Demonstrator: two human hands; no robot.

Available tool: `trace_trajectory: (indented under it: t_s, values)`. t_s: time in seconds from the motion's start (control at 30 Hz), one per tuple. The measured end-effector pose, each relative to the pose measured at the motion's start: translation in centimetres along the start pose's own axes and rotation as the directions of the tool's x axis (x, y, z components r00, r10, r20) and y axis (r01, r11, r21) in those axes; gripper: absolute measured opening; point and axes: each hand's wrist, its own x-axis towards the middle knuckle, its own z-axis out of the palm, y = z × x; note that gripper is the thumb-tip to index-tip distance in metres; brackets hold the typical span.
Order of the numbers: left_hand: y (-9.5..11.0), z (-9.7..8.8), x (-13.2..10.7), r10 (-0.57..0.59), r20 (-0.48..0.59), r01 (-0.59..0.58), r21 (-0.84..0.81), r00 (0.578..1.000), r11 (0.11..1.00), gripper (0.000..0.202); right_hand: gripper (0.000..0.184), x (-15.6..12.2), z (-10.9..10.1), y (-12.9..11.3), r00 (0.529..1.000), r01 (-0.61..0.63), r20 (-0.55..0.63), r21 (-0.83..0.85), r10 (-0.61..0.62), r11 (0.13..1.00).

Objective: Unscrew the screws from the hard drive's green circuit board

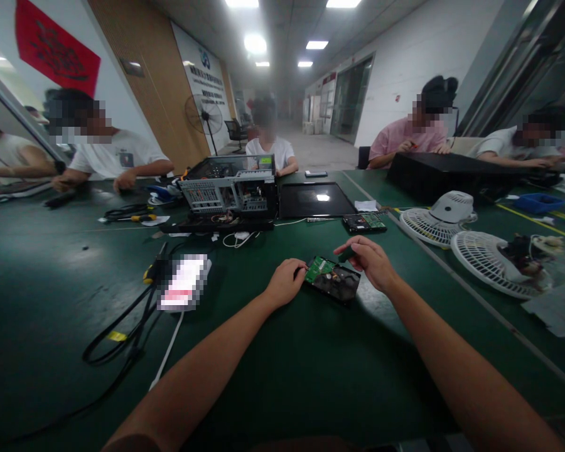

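A hard drive (335, 280) lies at the middle of the green table, its green circuit board and dark metal underside facing up. My left hand (287, 282) is closed at its left end, thumb and fingertips gripping the edge. Just above the drive's far right corner is my right hand (371, 262), closed in a pinch on a small dark-green piece (346, 253). That piece is too small and partly covered to name. Whether it touches the drive I cannot tell.
Beyond stand an opened computer case (230, 191), a black panel (316, 199) and another hard drive (365, 223). Fan parts (492, 262) lie right. To the left are a phone (184, 282) and black cables (117, 353). Several people sit around the table.
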Motion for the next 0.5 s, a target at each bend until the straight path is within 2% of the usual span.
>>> trace_trajectory:
  t_s: [0.33, 0.5]
  values:
    - [0.14, -0.11, -0.03, -0.001, 0.0, 0.001, -0.001, 1.0, 1.0, 0.019, 0.025, -0.24, -0.01, -0.37, 0.992, -0.079, 0.103, 0.0, 0.078, 0.997]
    - [0.09, -0.15, -0.02, -0.004, 0.013, 0.004, 0.003, 1.0, 1.0, 0.019, 0.023, -0.21, -0.01, -0.34, 0.981, -0.119, 0.16, 0.077, 0.106, 0.99]
